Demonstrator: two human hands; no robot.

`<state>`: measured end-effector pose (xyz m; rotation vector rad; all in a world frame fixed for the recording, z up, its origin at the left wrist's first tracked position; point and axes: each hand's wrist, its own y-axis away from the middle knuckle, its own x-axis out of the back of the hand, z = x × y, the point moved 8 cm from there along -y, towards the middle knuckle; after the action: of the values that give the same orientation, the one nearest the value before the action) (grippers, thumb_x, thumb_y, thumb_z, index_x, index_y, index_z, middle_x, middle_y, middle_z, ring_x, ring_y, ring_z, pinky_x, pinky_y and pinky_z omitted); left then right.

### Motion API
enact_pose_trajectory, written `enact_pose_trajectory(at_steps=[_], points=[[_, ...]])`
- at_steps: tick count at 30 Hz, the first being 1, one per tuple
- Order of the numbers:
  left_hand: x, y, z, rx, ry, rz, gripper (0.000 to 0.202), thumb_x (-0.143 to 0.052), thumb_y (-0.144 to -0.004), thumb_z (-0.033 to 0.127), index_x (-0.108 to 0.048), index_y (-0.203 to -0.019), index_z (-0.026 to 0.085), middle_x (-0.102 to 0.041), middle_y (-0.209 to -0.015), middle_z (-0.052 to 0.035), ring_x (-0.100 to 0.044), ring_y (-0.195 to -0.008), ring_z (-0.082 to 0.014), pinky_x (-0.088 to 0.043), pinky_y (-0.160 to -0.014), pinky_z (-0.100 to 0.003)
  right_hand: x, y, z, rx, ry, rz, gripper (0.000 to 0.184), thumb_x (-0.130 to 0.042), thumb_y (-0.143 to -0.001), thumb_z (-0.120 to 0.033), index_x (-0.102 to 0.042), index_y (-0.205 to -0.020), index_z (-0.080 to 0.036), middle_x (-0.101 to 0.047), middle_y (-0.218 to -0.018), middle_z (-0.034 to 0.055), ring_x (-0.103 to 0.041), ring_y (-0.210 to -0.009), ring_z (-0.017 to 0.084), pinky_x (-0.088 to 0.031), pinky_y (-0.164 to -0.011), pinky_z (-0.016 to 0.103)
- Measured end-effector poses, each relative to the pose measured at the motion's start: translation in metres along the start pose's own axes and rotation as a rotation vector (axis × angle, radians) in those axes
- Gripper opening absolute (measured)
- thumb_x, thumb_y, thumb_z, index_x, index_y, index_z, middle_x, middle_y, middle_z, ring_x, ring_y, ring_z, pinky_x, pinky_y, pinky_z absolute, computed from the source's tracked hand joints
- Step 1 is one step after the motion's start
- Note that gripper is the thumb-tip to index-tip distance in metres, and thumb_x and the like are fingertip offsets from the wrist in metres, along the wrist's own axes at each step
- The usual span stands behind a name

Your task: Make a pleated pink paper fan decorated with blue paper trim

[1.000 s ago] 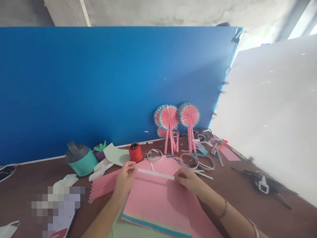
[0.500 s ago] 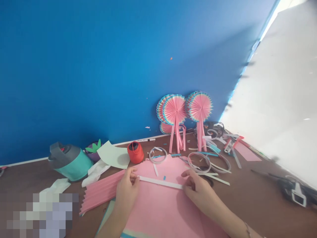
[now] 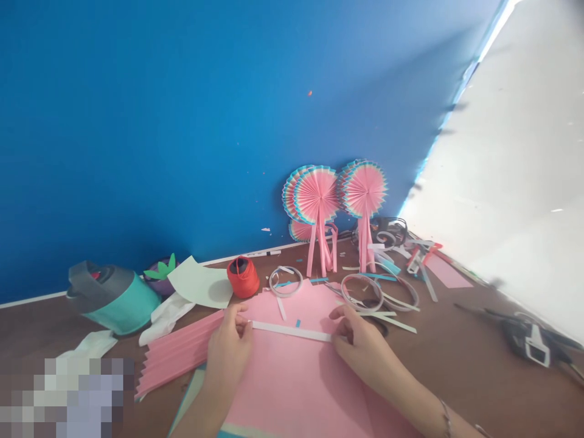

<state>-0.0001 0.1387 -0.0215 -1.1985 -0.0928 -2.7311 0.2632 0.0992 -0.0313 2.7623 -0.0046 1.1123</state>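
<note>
A narrow white strip (image 3: 292,331) is stretched between my two hands, above pink paper sheets (image 3: 292,383). My left hand (image 3: 230,344) pinches its left end between thumb and fingers. At the other end, my right hand (image 3: 353,340) has its thumb and fingers closed on the strip. Beside my left hand lies a pleated pink paper (image 3: 177,353), partly hidden behind that hand. A ring of narrow tape (image 3: 286,282) and a small blue scrap (image 3: 298,323) lie just beyond the strip.
Pink pleated paper fans (image 3: 318,194) lean against the blue wall. A red thread spool (image 3: 243,277), a pale green sheet (image 3: 203,283) and a teal-grey container (image 3: 116,298) stand left. Rolled strips (image 3: 362,292) and a black-and-white device (image 3: 531,344) lie right.
The view has shifted slightly, so everything sits a little further left and higher. Both hands keep their hold on the white strip, with little other movement visible.
</note>
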Motion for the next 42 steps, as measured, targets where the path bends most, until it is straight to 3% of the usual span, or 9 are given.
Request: enact_pose_trajectory(at_steps=[25,42], points=[[-0.001,0.003,0.008,-0.055,-0.134,0.005,0.029,-0.048,-0.079,0.011,-0.050,-0.105,0.023,-0.065,-0.073,0.0027,-0.064,-0.075,-0.0186,-0.037,-0.060,-0.025,0.000,-0.001,-0.005,-0.004,0.111,0.041,0.033,-0.044,-0.069,-0.007,-0.045,-0.098,-0.022,-0.056,-0.067,-0.0039,-0.054,-0.064,0.016,-0.031,-0.058,0.023],[-0.003,0.006,0.018,-0.062,-0.259,-0.030,0.030,-0.047,-0.082,0.009,-0.051,-0.110,0.020,-0.067,-0.079,-0.0021,-0.065,-0.080,-0.0216,-0.040,-0.061,-0.027,-0.002,0.001,-0.008,-0.034,0.147,0.026,0.034,-0.044,-0.070,-0.005,-0.045,-0.099,-0.021,-0.056,-0.071,-0.0021,-0.054,-0.068,0.016,-0.028,-0.057,0.023]])
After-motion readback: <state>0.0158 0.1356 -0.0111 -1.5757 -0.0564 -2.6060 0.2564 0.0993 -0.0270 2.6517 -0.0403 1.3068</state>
